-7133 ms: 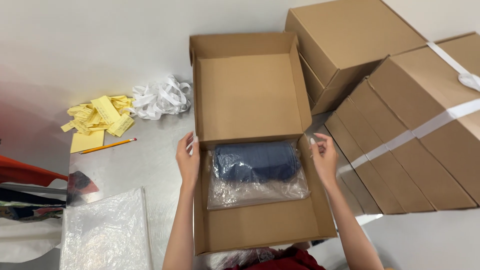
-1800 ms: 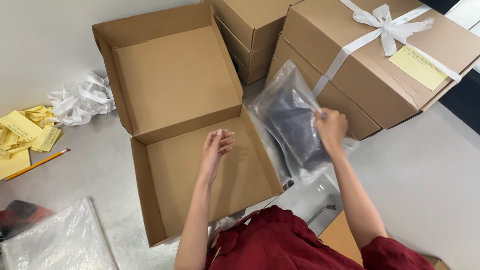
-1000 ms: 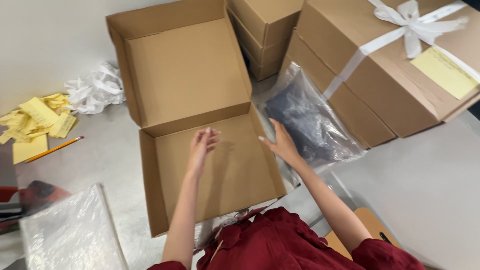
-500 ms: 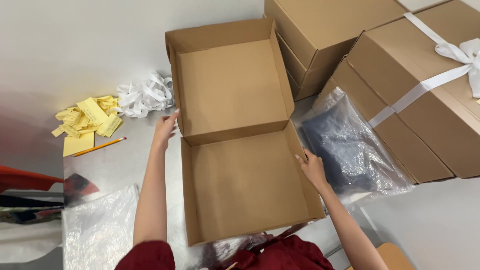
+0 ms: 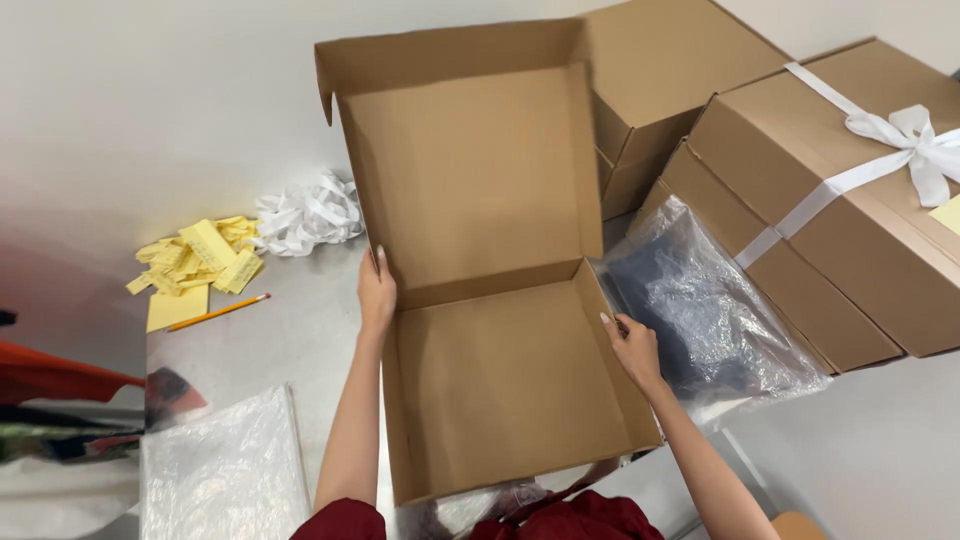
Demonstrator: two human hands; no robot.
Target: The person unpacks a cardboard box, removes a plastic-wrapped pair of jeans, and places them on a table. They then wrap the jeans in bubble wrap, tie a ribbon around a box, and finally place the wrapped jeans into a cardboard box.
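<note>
open cardboard box (image 5: pixel 510 390): plain brown corrugated mailer type, shallow square tray with folded side walls, matte inside, nothing in it. its lid (image 5: pixel 470 170) stands up at the far side, hinged along a crease, small tuck flaps at the top corners. it sits on a smooth pale grey table (image 5: pixel 880 450), right in front of the person.

left hand (image 5: pixel 376 292): flat against the outside of the box's left wall near the hinge corner, fingers straight and together, thumb side at the rim. steadying, not clenched, nothing held.

right hand (image 5: pixel 632 345): resting on the right wall's top edge, fingers loosely curled over the rim, fingertips just beside the plastic bag. whether it pinches the wall, cannot tell.

clear plastic bag (image 5: pixel 710 300): crinkled, glossy film around a dark blue folded fabric; lies just right of the box, leaning on the closed boxes.

closed cardboard boxes (image 5: pixel 800 270): stacked at right, one tied with white ribbon and bow (image 5: pixel 900 135).

left of the box: crumpled white ribbon pile (image 5: pixel 300 212), yellow paper slips (image 5: pixel 200 262), a pencil (image 5: pixel 218 312), a flat wrinkled clear bag (image 5: pixel 222 470).
</note>
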